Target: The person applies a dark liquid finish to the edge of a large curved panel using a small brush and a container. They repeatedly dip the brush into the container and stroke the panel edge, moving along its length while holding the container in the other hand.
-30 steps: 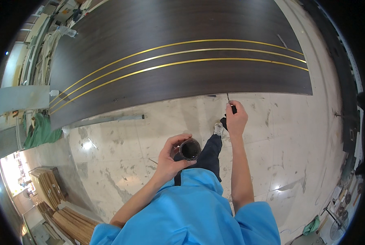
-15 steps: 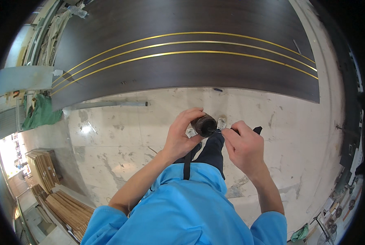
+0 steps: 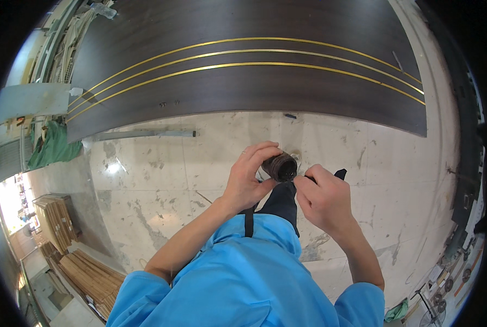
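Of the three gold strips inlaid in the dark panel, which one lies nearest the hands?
The lowest gold strip, on the side of the dark panel facing the pale floor. The other two run above it, farther from the left hand and right hand.

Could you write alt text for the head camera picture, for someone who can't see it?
Seen from above, a person in a blue top holds a small dark roll in the left hand, the right hand touching it. Beyond lies a dark wood panel with three gold strips on a pale stained floor.
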`<action>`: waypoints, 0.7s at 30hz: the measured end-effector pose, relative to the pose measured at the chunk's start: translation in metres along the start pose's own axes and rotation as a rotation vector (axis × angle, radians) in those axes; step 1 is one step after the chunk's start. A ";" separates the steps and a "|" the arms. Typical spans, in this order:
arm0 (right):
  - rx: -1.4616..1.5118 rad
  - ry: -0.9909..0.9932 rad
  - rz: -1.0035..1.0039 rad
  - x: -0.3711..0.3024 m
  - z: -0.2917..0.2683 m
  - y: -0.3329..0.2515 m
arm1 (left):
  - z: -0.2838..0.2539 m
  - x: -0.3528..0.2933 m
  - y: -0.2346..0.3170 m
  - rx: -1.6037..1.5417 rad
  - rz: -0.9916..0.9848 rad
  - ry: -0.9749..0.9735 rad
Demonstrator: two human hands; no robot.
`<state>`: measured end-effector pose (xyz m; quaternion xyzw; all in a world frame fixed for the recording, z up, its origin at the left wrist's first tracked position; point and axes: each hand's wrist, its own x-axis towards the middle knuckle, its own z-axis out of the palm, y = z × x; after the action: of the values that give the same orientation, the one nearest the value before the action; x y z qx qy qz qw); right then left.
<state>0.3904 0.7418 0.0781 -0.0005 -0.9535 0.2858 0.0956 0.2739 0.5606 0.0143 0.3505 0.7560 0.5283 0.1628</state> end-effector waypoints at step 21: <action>0.565 0.420 0.764 0.020 0.132 0.091 | 0.000 -0.016 -0.029 -0.399 -0.452 0.100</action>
<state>0.3415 0.7472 -0.0759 -0.3801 -0.7311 0.5405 0.1699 0.2750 0.5439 -0.0141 0.1080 0.7032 0.6335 0.3042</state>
